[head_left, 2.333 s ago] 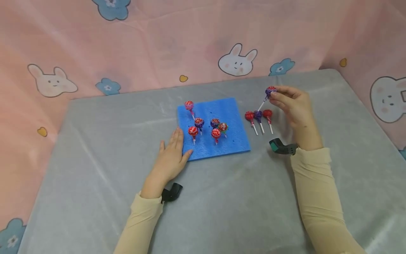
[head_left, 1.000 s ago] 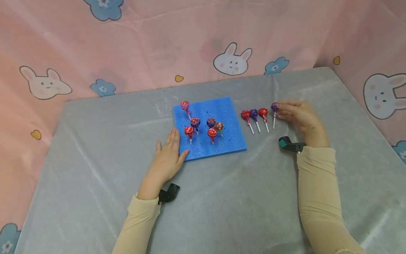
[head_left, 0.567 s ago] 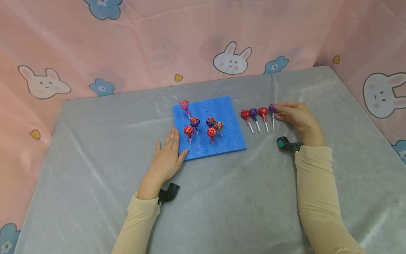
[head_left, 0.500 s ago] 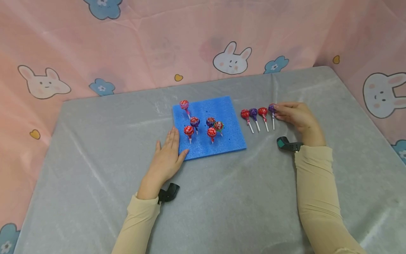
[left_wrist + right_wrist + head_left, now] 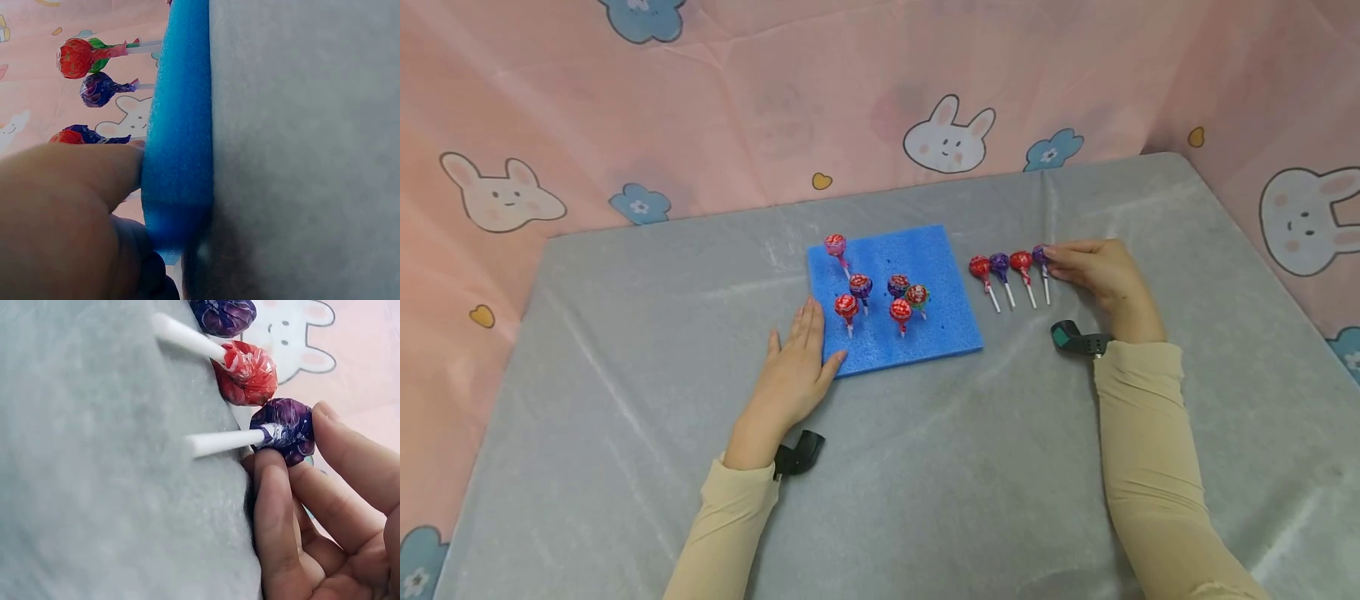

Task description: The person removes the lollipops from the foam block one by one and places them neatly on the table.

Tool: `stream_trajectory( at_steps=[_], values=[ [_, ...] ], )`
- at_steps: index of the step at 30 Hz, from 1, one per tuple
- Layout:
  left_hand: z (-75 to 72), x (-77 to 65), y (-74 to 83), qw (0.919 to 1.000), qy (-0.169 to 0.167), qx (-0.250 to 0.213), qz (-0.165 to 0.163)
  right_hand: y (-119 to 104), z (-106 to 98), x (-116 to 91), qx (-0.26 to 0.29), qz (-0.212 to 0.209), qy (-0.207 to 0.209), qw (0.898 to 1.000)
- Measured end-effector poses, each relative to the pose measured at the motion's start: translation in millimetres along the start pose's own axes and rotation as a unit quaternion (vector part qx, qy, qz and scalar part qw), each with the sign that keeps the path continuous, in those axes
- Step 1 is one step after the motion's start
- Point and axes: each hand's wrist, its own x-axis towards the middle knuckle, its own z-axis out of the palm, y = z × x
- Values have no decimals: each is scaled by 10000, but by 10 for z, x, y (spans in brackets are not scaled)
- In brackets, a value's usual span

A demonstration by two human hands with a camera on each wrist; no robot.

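The right hand (image 5: 1101,271) pinches the head of a purple lollipop (image 5: 1041,255) between thumb and fingers, its white stick pointing toward the person. That lollipop is at the right end of a row of four on the grey table (image 5: 925,475), to the right of the blue foam board (image 5: 943,329) and apart from it. Just beside it is a red lollipop (image 5: 1021,261), then another purple one (image 5: 999,263), and last a second red one (image 5: 979,267) nearest the board.

The left hand (image 5: 790,379) lies with its fingers straight along the board's left edge, the thumb touching the near-left corner — it is open and grips no lollipop. Six lollipops stand on sticks in the board: a pink one (image 5: 835,245) near the far-left corner, a purple-and-red pair, and a cluster of three farther right.

Both arms wear beige sleeves (image 5: 1146,433), with a small black camera (image 5: 801,452) at each wrist. Behind the table hangs a pink cloth (image 5: 760,108) — printed with white rabbits, blue flowers and yellow hearts.
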Motion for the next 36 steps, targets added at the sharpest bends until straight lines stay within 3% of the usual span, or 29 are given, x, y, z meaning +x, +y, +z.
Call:
stream_trajectory(
  at_steps=[8, 17, 26, 36],
  values=[
    [-3, 2, 7, 10000, -6, -31, -37, 3, 29, 13, -11, -31, 393, 9992],
    [-9, 2, 11, 10000, -30, -33, -54, 6, 39, 9, -299, -46, 452, 9985],
    [5, 4, -6, 10000, 35, 25, 29, 35, 23, 2, -914, -145, 559, 9941],
    [3, -1, -8, 9997, 82, 144, 153, 28, 23, 4, -1135, -188, 489, 9922]
  ],
)
